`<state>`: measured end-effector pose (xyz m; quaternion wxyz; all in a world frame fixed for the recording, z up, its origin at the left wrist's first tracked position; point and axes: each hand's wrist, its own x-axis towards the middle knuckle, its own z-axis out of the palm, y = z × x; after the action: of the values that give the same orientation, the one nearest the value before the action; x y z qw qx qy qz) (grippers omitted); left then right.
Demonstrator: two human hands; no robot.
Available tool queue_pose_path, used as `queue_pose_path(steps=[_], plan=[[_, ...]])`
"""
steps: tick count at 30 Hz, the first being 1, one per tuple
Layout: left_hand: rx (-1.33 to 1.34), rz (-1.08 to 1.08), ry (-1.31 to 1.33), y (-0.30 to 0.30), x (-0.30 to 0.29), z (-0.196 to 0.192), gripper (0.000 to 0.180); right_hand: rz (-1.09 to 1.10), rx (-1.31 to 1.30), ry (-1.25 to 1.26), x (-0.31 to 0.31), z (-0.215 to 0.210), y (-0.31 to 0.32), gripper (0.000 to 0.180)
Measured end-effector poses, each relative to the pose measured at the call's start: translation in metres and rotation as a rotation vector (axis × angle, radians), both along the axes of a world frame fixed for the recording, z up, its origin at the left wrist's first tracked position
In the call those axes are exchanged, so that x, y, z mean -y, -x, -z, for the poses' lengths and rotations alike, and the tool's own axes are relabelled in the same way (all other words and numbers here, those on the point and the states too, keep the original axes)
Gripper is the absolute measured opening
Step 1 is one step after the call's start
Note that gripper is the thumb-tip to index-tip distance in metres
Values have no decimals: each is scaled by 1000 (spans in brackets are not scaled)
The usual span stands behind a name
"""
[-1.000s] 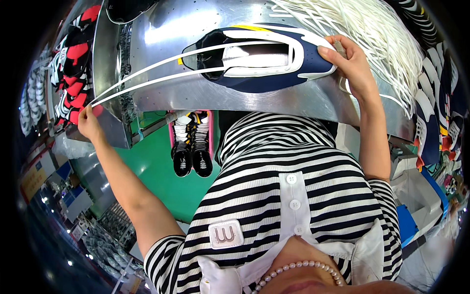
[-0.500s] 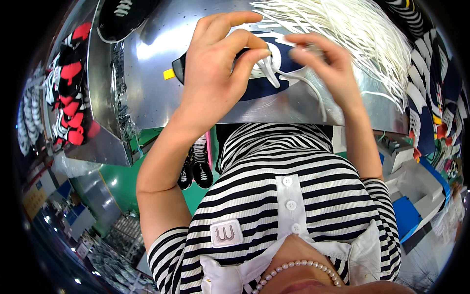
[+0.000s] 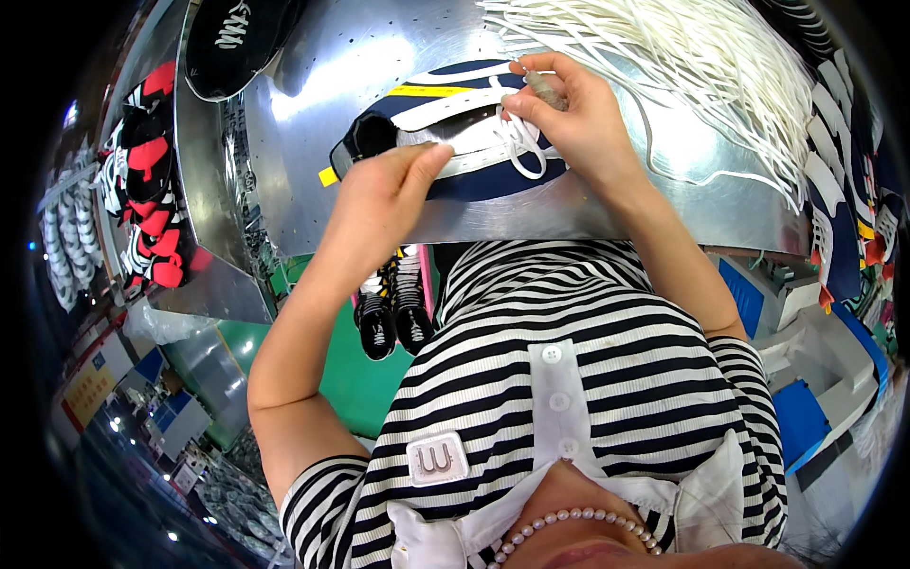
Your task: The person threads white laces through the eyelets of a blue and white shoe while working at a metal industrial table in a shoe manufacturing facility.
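A navy sneaker (image 3: 488, 182) with white stripes and a yellow band lies sideways on the metal table, its toe to the right. A white shoelace (image 3: 519, 152) hangs in loose loops over the toe end of its lacing opening. My left hand (image 3: 384, 185) grips the shoe's near side by the white eyelet strip, thumb on top; its other fingers are mostly hidden. Above the far eyelet strip, my right hand (image 3: 592, 119) is closed around a small tool with a wrapped grey-beige handle (image 3: 545, 91). The tool's thin tip is too small to make out.
A big heap of white shoelaces (image 3: 692, 66) covers the table's far right. A black shoe (image 3: 237, 43) sits at the far left. Red, black and white shoe pieces (image 3: 150, 190) hang left of the table; navy shoe uppers (image 3: 839, 199) stand along the right edge.
My left hand has let go of the lace and come down to the shoe's near side. My right hand has moved left over the shoe with the tool. The lace now lies in loops.
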<state>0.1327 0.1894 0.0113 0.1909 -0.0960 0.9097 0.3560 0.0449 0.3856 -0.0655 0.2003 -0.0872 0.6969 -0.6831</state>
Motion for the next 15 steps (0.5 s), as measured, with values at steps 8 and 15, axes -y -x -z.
queue_pose_path(steps=[8,15], plan=[[348,-584,-858,38,-22,40,38,-47,-146,-203,-1,1,2,37],[-32,-606,-720,22,-43,42,21,-192,-331,-294,-9,-8,-2,30]])
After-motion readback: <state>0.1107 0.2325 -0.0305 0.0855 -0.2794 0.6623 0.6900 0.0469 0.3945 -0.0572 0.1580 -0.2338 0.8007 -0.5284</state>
